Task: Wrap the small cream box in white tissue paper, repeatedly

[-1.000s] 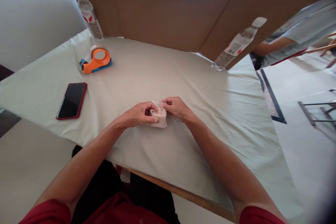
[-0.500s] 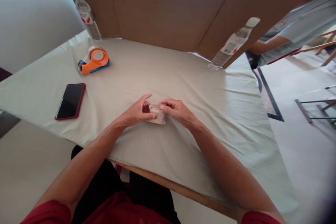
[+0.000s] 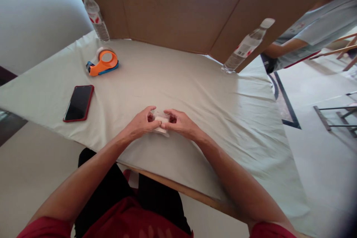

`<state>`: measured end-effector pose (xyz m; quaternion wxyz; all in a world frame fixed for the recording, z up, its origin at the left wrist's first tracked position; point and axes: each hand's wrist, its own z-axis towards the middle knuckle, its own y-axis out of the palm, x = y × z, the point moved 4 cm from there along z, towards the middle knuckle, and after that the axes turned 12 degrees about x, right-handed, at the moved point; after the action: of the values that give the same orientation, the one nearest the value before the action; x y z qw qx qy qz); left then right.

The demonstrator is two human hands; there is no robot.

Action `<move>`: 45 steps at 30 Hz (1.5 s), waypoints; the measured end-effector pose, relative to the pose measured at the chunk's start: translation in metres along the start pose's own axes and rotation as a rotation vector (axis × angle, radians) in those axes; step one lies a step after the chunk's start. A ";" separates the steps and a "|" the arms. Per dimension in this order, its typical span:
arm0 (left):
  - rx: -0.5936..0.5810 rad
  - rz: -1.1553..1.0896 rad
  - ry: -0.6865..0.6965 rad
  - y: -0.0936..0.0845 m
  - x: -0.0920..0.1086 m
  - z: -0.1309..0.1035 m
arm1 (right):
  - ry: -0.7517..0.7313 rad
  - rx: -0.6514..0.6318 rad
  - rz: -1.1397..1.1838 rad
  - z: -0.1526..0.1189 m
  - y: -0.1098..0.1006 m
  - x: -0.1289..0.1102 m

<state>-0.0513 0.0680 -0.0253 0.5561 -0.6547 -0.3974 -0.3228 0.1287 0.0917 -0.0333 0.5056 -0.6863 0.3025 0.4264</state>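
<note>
1. Both thumbs press on the near side of a small packet in translucent wrapping; the thumb tips lie close together. The index fingers curve forward, apart from each other; the remaining fingers are mostly hidden.
2. The left hand and right hand hold the packet between them, at the near middle of the pale tablecloth. Whether its underside touches the cloth cannot be told.
3. To the left lies a red-edged smartphone, dark screen up.
4. Beyond the phone rests an orange-and-blue tape dispenser.
5. Two clear plastic bottles with white caps, one far left and one far right, stand beside a brown cardboard screen.
6. Past the screen, at right, a light-coloured sleeve of another person shows.
</note>
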 end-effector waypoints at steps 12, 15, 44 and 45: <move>0.421 0.116 0.683 0.006 -0.009 -0.021 | -0.014 0.009 0.031 0.007 -0.006 0.006; 0.408 0.091 0.641 0.006 -0.014 -0.018 | -0.029 0.090 0.020 0.018 -0.009 0.005; 0.326 0.225 0.843 0.007 -0.001 -0.026 | 0.022 -0.001 0.162 0.035 0.004 -0.005; 0.323 0.227 0.844 0.007 -0.001 -0.026 | 0.029 -0.018 0.179 0.035 0.004 -0.005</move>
<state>-0.0454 0.0418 -0.0252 0.7959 -0.4104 -0.1076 -0.4319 0.1137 0.1239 -0.0351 0.4550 -0.6672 0.3660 0.4626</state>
